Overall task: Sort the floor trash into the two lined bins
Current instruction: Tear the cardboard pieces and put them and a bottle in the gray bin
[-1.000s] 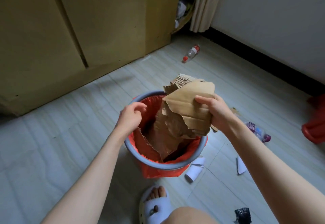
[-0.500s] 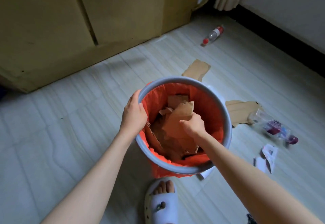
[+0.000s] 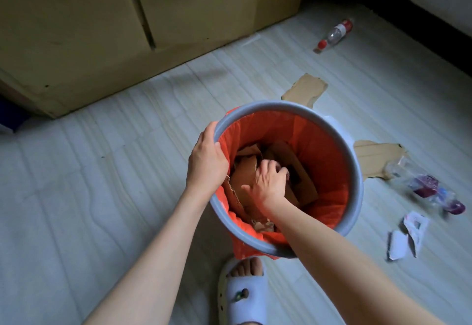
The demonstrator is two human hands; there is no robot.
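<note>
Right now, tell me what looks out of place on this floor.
Trash lies loose around the bin: two torn cardboard pieces, a red-capped bottle on its side, a crushed bottle and torn paper scraps.

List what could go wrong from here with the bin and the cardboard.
1. The right hand pressing the cardboard down could tear the red liner on a torn edge.
2. The left hand grips only one side of the bin, so hard pushing might tip it.
</note>
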